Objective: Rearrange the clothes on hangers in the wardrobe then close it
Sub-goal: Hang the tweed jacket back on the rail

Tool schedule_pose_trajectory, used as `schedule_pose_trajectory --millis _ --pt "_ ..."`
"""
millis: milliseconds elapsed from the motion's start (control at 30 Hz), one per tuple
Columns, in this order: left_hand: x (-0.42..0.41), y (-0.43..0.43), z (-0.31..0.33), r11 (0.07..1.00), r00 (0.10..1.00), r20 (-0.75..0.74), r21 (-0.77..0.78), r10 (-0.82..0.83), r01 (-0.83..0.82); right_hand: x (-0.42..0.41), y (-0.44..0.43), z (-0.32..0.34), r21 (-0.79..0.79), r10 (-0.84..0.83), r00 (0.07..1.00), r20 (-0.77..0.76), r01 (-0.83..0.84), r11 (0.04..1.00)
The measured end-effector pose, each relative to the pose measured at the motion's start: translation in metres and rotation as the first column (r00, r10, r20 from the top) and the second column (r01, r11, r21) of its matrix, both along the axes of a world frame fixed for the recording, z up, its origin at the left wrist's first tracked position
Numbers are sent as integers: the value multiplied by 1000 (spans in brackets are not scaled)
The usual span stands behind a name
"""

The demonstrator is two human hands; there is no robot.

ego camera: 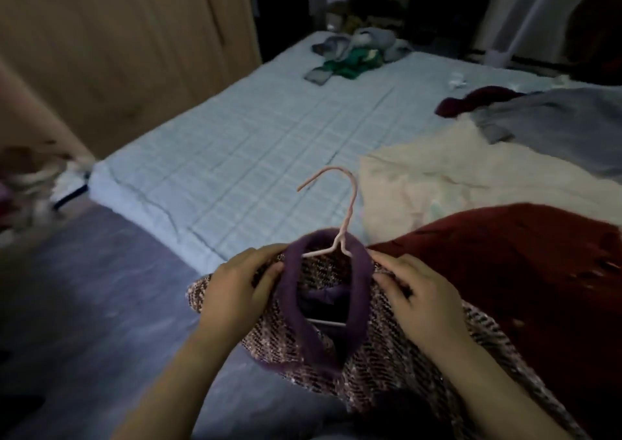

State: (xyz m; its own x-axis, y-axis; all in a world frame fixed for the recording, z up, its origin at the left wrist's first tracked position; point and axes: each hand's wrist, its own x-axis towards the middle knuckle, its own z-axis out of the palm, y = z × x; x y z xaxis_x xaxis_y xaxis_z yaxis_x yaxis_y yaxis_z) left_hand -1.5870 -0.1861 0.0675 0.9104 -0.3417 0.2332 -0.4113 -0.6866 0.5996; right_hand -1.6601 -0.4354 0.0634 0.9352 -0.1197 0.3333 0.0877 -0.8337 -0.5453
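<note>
A purple-collared knit sweater [377, 352] with a mottled pink and dark weave sits on a pale pink hanger [346, 217], whose hook sticks up out of the collar. My left hand [235, 288] grips the sweater's left shoulder beside the collar. My right hand [414, 295] grips its right shoulder. The sweater hangs between my hands at the near edge of the bed [235, 156]. The wardrobe's wooden door [111, 52] stands at the far left.
On the light blue bed lie a dark red knit garment [505, 271], a cream garment [437, 177], a grey one [565, 123] and a heap of green and grey clothes [353, 55] at the far end. Blurred clutter lies on the floor at the left.
</note>
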Motion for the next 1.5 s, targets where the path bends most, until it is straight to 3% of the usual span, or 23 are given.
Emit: schedule_pose_trajectory --millis 133,300,633,1067,1200,1400,1500 --pt "-12 110 -3 973 973 17 21 230 -230 44 101 1 -28 193 980 39 -192 981" --pt "4 206 -9 924 925 21 31 380 -380 107 200 7 -63 400 914 74 -396 916" --pt "143 373 -15 827 827 -13 42 561 -560 297 380 -5 10 616 785 65 -618 786" --pt "325 620 38 506 503 139 16 853 -863 547 682 43 12 841 526 127 -849 528" --pt "390 718 62 405 382 237 -57 893 -913 621 792 72 -29 852 485 195 -866 499" --pt "493 869 134 414 335 333 -205 881 -887 722 935 143 -34 852 442 281 -882 469" --pt "542 940 172 431 312 398 -256 863 -865 772 998 180 -22 884 379 275 -917 399"
